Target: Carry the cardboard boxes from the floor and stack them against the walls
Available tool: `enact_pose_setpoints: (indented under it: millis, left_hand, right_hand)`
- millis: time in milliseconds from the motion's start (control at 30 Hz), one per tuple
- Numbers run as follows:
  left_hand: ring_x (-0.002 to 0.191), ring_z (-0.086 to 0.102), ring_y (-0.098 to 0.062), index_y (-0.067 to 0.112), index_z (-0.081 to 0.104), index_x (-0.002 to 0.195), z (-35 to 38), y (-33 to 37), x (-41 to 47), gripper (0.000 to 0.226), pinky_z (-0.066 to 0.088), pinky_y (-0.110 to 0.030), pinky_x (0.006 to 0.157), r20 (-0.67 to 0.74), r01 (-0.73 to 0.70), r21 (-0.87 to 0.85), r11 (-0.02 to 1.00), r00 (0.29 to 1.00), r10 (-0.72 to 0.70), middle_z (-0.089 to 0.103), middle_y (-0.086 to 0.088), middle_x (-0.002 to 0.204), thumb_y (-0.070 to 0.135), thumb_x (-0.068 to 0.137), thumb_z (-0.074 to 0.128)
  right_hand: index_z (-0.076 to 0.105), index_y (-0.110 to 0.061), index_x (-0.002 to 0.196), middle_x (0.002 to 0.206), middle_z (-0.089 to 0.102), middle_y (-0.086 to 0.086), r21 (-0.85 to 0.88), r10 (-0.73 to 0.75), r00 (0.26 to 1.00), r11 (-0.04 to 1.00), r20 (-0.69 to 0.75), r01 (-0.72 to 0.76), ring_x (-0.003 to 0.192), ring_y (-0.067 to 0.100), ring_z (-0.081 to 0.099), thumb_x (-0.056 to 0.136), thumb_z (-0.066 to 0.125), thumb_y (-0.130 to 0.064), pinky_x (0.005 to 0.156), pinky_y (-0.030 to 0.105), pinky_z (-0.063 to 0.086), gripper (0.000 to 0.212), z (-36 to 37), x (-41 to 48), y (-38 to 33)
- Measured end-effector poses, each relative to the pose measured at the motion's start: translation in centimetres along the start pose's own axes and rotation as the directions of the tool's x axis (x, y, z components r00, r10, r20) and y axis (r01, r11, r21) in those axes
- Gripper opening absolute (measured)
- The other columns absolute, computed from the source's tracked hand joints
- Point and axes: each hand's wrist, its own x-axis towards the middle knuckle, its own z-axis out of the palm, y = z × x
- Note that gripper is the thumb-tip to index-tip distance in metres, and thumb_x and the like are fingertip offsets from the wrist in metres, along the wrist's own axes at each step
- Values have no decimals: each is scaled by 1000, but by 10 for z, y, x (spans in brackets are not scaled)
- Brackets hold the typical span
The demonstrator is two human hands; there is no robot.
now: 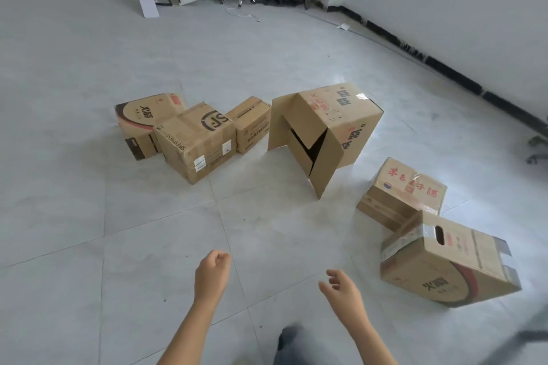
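Hovering at the bottom centre of the frame and apart from each other, the left hand [212, 271] is curled into an empty fist and the right hand [341, 287] is relaxed, fingers loose, gripping nothing. On the tiled floor [74, 187] mid-frame stand an arc-printed box [142, 124], an SF Express box [195, 142], a small box [252, 124] and a large open-flapped box [326, 133] in a close row. At lower right a red-lettered box [406, 190] touches a taped box [444, 264], all well apart from the white wall [444, 9].
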Motion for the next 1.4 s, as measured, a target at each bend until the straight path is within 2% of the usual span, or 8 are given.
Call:
enact_pose_setpoints:
  millis: [100,233,300,433,867,1033,1300,1400]
  left_hand:
    - [60,39,-16,15,45,64,29,27,39,28,29,-30,55,17,-2,33,999,1000,2,44,0,62,12,91,48]
    - [82,50,-23,11,57,84,75,80,97,13,34,-29,69,11,-48,89,995,999,47,56,-4,80,13,92,48]
    - [85,50,-24,12,58,81,99,111,122,14,33,-28,71,9,-64,84,994,998,64,56,-3,81,13,92,48]
    - [78,47,-23,17,51,66,144,169,154,26,33,-31,64,11,-82,59,995,997,82,51,3,69,12,92,48]
    - [87,52,-25,8,58,89,194,238,289,13,37,-29,71,2,14,142,990,1000,-15,56,-5,86,13,93,47]
    - [81,45,-19,9,55,88,210,291,379,12,34,-28,65,72,-39,187,982,997,26,51,-3,83,12,93,45]
    - [68,44,-17,16,52,79,242,404,512,16,33,-28,57,228,-189,300,935,966,122,51,1,74,12,92,43]
    - [69,46,-17,13,55,84,259,426,539,14,33,-26,55,281,-217,362,906,953,116,54,1,76,12,92,43]
  right_hand:
    - [49,-7,129,125,54,11,19,24,999,1000,-28,-24,117,22,51,92,55,-19,88,27,40,40,-16,51,-10]
    - [49,-7,129,125,54,11,37,5,999,999,-52,-3,115,22,52,92,55,-20,91,28,41,40,-51,137,-35]
    - [50,-7,128,124,55,11,42,-23,997,999,-75,26,114,22,52,91,56,-21,92,30,42,40,-77,183,-53]
    - [49,-7,129,124,55,11,39,-53,994,998,-91,57,114,22,52,92,54,-21,92,32,44,40,-123,256,-80]
    - [46,-8,132,129,52,11,-6,46,998,999,37,-46,115,22,51,92,51,-20,82,26,40,42,-147,413,-127]
    - [47,-8,132,128,53,9,-5,60,998,998,-29,-60,116,21,51,92,51,-21,89,29,42,42,-156,489,-178]
    - [48,-7,131,130,53,10,52,156,980,987,-120,-151,119,21,49,90,50,-20,86,28,40,43,-169,587,-247]
    - [48,-7,130,129,53,10,70,221,969,974,-113,-214,119,21,49,89,51,-19,85,28,41,43,-173,606,-251]
